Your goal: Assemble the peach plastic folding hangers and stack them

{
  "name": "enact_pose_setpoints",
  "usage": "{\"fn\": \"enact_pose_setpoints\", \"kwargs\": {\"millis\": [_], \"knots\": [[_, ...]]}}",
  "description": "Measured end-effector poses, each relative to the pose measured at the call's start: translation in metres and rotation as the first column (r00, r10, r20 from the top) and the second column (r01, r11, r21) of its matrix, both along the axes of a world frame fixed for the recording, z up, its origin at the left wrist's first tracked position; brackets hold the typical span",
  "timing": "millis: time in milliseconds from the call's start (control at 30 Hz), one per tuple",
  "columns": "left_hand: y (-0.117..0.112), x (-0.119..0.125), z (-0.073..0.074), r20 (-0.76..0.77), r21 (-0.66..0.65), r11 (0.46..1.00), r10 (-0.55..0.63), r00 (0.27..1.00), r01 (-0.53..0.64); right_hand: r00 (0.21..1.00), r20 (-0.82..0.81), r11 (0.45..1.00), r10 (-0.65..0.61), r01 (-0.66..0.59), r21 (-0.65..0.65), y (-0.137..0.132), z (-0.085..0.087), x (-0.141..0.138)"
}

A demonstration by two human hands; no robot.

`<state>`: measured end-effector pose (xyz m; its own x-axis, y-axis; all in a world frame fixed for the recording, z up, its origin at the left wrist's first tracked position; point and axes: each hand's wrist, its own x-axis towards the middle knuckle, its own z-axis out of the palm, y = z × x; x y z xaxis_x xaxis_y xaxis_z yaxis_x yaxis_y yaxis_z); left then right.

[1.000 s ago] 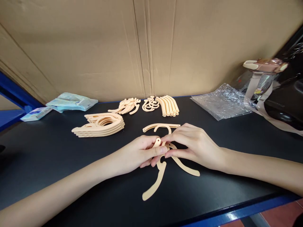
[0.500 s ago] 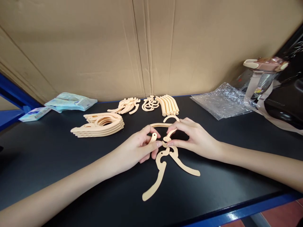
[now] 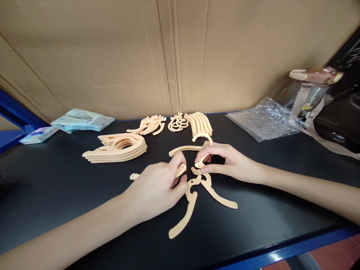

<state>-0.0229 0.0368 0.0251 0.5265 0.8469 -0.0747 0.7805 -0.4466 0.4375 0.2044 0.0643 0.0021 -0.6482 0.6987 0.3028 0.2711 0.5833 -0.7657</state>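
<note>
My left hand [image 3: 157, 183] is closed around a long beige strip, a hanger arm piece [image 3: 180, 171]; its other end sticks out behind the knuckles. Between thumb and fingers of my right hand [image 3: 225, 159], a beige hanger hook [image 3: 203, 135] is pinched, its curve rising above the fingers and its flat round end pointing down. Just below lie joined beige hanger parts on the table: a left arm [image 3: 183, 219] and a right arm [image 3: 221, 197], meeting at curved middle pieces [image 3: 194, 182]. Another curved hanger strip [image 3: 182, 149] lies behind my hands.
A stack of folded hangers [image 3: 115, 148] sits to the left. Farther back lie piles of short arms [image 3: 152, 125], hooks [image 3: 178, 123] and long strips [image 3: 199, 123]. Tissue packs [image 3: 81, 120], a clear plastic bag [image 3: 261, 120] and a strapped bottle [image 3: 312, 86] stand around the black table's back.
My left hand has turned over and drawn left and slightly down with the arm piece, away from the right hand. The right hand stays nearly in place with the hook.
</note>
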Motion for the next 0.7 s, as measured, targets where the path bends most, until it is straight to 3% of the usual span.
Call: {"fn": "enact_pose_setpoints", "kwargs": {"millis": [300, 467, 567, 700], "knots": [[0.0, -0.002, -0.004, 0.07, 0.119, 0.985, -0.133, 0.989, 0.124, 0.997, -0.037, 0.991, 0.071, -0.075, -0.106, 0.003, 0.002, 0.0], [-0.002, 0.001, -0.009, -0.021, 0.276, 0.941, -0.198, 0.98, 0.196, 0.996, -0.044, 0.986, 0.075, -0.081, -0.147, 0.004, 0.0, 0.001], [-0.002, 0.001, -0.012, -0.007, 0.29, 0.941, -0.179, 0.984, 0.173, 0.996, -0.028, 0.982, 0.085, -0.088, -0.169, 0.005, 0.0, 0.002], [-0.003, 0.001, -0.013, 0.071, 0.211, 0.973, -0.107, 0.992, 0.09, 0.992, -0.028, 0.979, 0.123, -0.125, -0.163, 0.007, 0.001, 0.002]]}}
